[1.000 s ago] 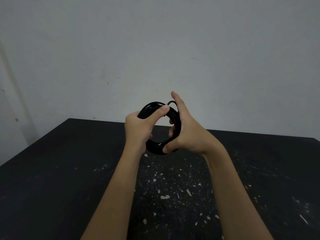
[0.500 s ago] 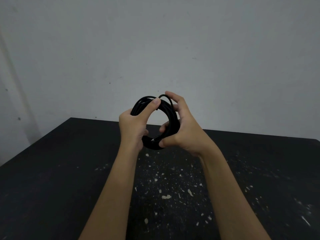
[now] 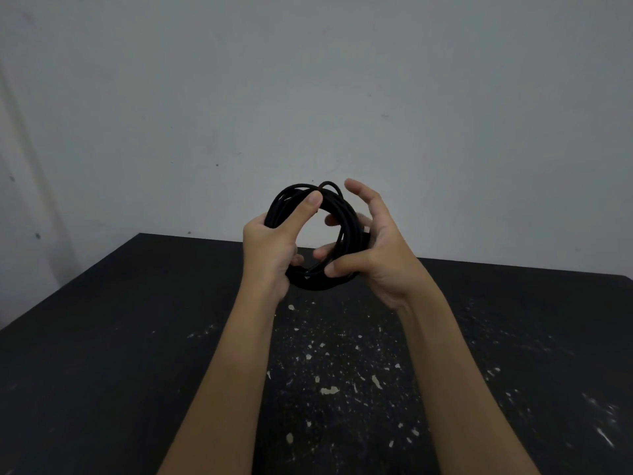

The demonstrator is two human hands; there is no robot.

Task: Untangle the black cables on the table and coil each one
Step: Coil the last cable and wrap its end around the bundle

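The paint-flecked desk (image 3: 137,337) lies below; above it the left hand (image 3: 270,255) grips the coiled black cable (image 3: 347,221), thumb pressed along its top; the right hand (image 3: 380,258) pinches the lower loops, upper fingers (image 3: 363,193) spread free; a stray top loop may spring loose and unravel the coil if either hold slackens; a pale wall (image 3: 445,114) stands behind

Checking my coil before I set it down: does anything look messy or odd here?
One loose strand arches up off the top of the black cable coil that the left hand and right hand hold. The table shows pale chipped flecks.
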